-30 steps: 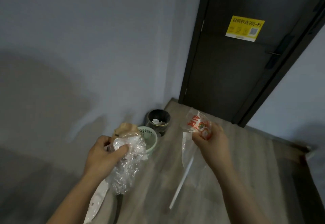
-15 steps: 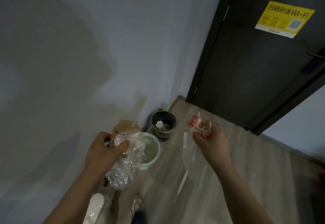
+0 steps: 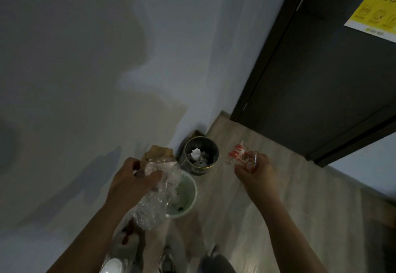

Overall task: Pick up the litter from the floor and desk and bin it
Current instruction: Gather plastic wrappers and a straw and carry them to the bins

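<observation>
1. Your left hand (image 3: 130,181) is closed around a bundle of crinkled clear plastic wrap (image 3: 155,195), thumb pressed across its upper part. The bundle hangs down below the fist, and its lower end overlaps the near rim of the green bin in the head view.
2. A piece of crumpled brown paper (image 3: 159,154) sticks up behind the wrap, just above your left fingers. Whether the hand grips it too cannot be told.
3. Your right hand (image 3: 256,174) pinches a clear wrapper with red print (image 3: 241,154) between thumb and fingers. A thin clear film trails down from it, faint against the floor.
4. Two bins stand on the wooden floor (image 3: 289,208) close to the grey wall (image 3: 85,58). The pale green bin (image 3: 188,197) sits between your hands, nearer to you; the dark round bin (image 3: 201,154) stands just beyond it, near the corner by the dark door (image 3: 321,79).
5. The dark bin holds crumpled white paper and other scraps. The green bin's inside shows a few dark specks; the rest is hidden by the wrap.
6. Both pieces of litter are held in the air, above floor level, neither inside a bin.
7. A yellow notice (image 3: 375,11) is stuck on the door, cut by the frame edge.
8. The lower edge is blurred; a shoe (image 3: 167,257) shows there.
</observation>
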Tool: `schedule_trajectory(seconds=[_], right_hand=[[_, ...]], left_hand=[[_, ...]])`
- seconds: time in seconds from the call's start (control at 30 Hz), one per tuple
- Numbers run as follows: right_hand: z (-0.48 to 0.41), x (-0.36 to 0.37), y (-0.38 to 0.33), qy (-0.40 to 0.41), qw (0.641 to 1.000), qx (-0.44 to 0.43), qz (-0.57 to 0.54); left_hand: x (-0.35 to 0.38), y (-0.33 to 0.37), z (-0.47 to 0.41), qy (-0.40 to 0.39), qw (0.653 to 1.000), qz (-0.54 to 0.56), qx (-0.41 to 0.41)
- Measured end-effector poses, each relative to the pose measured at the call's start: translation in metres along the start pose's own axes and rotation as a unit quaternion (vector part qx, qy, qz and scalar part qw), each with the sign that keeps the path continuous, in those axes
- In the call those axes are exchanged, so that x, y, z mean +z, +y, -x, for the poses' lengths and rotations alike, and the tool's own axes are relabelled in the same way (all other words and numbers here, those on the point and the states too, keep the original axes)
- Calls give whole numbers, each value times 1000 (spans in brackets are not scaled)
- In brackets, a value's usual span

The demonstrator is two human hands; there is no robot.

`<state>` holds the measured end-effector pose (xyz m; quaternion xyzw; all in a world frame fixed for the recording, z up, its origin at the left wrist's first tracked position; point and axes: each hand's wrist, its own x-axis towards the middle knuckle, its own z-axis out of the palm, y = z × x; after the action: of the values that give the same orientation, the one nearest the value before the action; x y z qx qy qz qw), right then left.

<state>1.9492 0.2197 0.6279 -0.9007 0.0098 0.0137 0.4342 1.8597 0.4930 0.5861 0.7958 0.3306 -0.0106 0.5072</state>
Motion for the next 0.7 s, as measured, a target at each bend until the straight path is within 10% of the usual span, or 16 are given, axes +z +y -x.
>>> schedule_trajectory(seconds=[0.7], right_hand=[[-268,36,60,-216,973,-73,44]], left_hand=[[120,50,-91,157,976,-53,-138]])
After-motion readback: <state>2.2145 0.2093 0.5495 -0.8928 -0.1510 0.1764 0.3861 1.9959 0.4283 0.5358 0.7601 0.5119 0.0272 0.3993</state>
